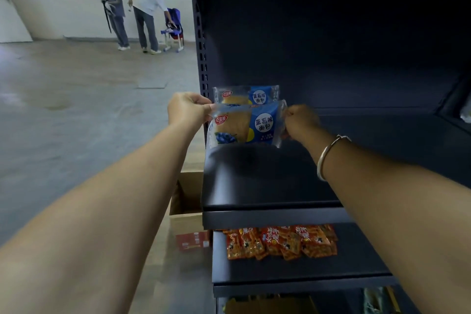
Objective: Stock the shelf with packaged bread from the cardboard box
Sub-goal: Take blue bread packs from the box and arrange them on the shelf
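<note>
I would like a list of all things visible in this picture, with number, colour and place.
bread packs: two, blue and clear; one held, one standing behind it at the shelf's left end
shelf: dark, right
snack packets: several, orange-red, lower shelf
cardboard box: one, brown, on the floor left of the shelf
people: two, far left background
bracelet: one, silver, right wrist
left hand: pinches held pack's left edge
right hand: pinches its right edge

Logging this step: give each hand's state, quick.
Left hand: fingers pinch the front bread packet by its left edge.
Right hand: grips its right edge.
</note>
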`<action>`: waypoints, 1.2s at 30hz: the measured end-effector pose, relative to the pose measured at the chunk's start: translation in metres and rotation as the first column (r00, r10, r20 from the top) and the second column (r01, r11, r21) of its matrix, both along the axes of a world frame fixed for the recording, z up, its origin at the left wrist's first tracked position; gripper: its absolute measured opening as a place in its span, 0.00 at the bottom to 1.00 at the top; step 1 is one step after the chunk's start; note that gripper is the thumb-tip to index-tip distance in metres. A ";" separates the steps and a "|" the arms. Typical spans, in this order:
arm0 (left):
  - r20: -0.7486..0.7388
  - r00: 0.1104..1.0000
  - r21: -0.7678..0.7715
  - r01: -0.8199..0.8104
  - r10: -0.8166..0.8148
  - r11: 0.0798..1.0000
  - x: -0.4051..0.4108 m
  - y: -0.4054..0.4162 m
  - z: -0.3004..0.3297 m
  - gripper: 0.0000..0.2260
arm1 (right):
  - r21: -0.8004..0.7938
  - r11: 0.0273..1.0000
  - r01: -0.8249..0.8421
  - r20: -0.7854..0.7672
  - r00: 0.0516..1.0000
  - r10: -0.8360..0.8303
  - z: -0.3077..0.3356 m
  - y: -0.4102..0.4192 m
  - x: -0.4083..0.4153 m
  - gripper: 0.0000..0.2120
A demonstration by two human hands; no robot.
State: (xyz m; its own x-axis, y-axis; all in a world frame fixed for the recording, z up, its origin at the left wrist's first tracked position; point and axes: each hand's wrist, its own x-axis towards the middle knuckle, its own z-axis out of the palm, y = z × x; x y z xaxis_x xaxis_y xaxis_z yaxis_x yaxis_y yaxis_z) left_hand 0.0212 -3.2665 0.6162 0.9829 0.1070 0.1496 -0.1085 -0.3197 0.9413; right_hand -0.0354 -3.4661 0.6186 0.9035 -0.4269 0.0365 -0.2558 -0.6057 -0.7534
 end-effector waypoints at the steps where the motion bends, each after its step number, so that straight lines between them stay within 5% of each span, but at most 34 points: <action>1: 0.002 1.000 0.000 0.004 -0.004 1.000 0.005 -0.001 -0.001 0.04 | -0.002 1.000 0.005 0.000 1.000 -0.005 -0.001 0.000 0.004 0.16; 12: 0.011 0.999 0.033 0.042 -0.042 0.999 0.041 -0.009 -0.007 0.03 | 0.026 0.997 0.076 -0.030 0.997 -0.075 -0.003 -0.003 0.041 0.16; 22: -0.102 0.990 -0.137 0.084 -0.098 0.987 0.061 -0.007 -0.016 0.12 | 0.412 0.886 0.211 -0.136 0.976 -0.169 -0.013 -0.008 0.068 0.06; 26: -0.099 0.991 -0.178 0.075 -0.093 0.981 0.064 -0.008 -0.021 0.16 | 0.385 0.916 0.115 -0.046 0.993 -0.105 -0.019 -0.006 0.074 0.16; 36: -0.073 0.995 -0.178 0.049 -0.063 0.983 0.072 -0.019 -0.025 0.16 | 0.333 0.929 0.161 0.062 0.980 -0.192 -0.030 -0.004 0.073 0.10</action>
State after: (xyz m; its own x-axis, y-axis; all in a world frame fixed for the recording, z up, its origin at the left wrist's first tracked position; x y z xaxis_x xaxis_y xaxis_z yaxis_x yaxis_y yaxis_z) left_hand 0.0929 -3.2853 0.5911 0.9960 0.0697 0.0558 -0.0453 -0.1442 0.9885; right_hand 0.0378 -3.4705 0.5887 0.8120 -0.5814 -0.0519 -0.2564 -0.2754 -0.9265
